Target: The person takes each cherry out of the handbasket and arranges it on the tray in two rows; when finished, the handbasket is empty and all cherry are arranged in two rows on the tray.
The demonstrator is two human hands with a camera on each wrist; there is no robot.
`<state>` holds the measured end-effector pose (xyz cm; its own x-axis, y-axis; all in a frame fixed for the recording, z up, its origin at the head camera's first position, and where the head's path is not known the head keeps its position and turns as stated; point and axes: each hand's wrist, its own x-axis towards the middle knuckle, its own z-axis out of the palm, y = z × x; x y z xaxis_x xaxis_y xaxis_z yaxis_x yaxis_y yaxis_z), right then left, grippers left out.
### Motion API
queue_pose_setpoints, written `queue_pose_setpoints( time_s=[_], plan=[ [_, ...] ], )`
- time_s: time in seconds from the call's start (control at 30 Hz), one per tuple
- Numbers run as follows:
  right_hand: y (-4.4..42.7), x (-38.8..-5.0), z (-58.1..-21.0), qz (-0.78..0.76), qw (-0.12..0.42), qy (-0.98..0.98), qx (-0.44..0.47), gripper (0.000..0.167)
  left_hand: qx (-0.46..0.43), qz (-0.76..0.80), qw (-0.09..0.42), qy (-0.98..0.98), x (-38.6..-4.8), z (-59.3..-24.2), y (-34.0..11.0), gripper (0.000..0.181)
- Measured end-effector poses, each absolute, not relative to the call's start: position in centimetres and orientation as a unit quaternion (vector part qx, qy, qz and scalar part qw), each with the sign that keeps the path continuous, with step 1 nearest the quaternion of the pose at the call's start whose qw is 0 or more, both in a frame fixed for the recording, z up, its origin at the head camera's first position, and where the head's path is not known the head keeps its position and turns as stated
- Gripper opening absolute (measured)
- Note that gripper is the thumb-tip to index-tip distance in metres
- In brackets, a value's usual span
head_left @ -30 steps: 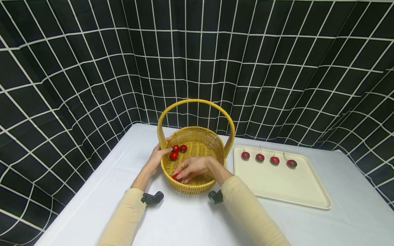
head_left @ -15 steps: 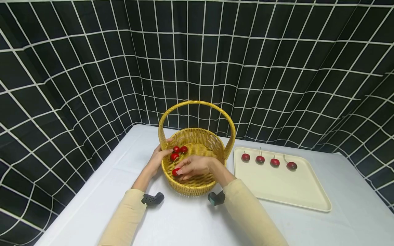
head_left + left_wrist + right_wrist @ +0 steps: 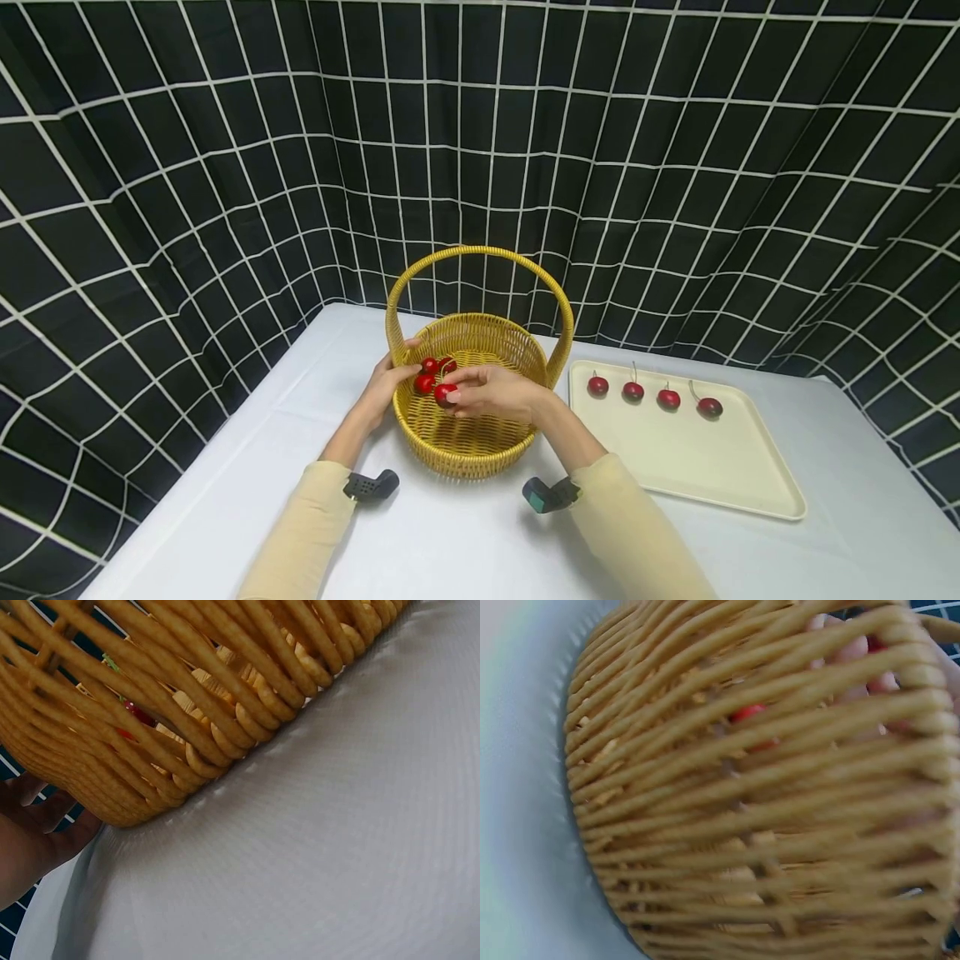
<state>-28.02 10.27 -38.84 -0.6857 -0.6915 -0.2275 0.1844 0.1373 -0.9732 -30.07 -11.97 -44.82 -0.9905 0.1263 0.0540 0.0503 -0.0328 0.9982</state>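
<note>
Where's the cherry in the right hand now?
In the head view, the right hand holds that cherry over the left side of the basket, near three other cherries.

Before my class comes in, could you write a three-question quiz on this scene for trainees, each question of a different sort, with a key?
1. Multiple choice: how many cherries lie on the tray?
A) two
B) four
C) seven

2. True or false: the left hand touches the basket on the side away from the tray.

3. Short answer: which of the person's hands holds a single cherry between its fingertips?

Key: 1. B, four. 2. True. 3. The right hand.
</note>
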Motion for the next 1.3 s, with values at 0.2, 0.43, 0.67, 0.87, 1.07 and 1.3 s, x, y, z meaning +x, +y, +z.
queue_pose_setpoints(
  time_s=[0.2,0.43,0.67,0.87,1.07,1.3],
  plan=[
    [12.0,-26.9,-37.7,-0.638,0.302,0.680,-0.198,0.036,0.059,0.714,0.032,0.697,-30.1,-44.9,-12.1,0.051],
    [14.0,-25.7,-37.8,-0.620,0.278,0.703,-0.209,0.038,0.057,0.711,0.038,0.699,-30.1,-45.0,-12.3,0.055],
    [16.0,-24.6,-38.6,-0.631,0.265,0.698,-0.214,0.037,0.057,0.707,0.042,0.704,-30.2,-45.1,-12.3,0.060],
    [17.2,-23.4,-38.1,-0.635,0.257,0.698,-0.207,0.038,0.059,0.708,0.052,0.702,-30.3,-45.0,-12.2,0.062],
    [18.6,-22.2,-37.3,-0.598,0.235,0.733,-0.222,0.040,0.057,0.708,0.051,0.702,-30.4,-45.0,-12.2,0.062],
    [21.3,-21.5,-37.0,-0.616,0.212,0.724,-0.229,0.033,0.059,0.709,0.046,0.701,-30.5,-44.9,-12.2,0.060]
  ],
)
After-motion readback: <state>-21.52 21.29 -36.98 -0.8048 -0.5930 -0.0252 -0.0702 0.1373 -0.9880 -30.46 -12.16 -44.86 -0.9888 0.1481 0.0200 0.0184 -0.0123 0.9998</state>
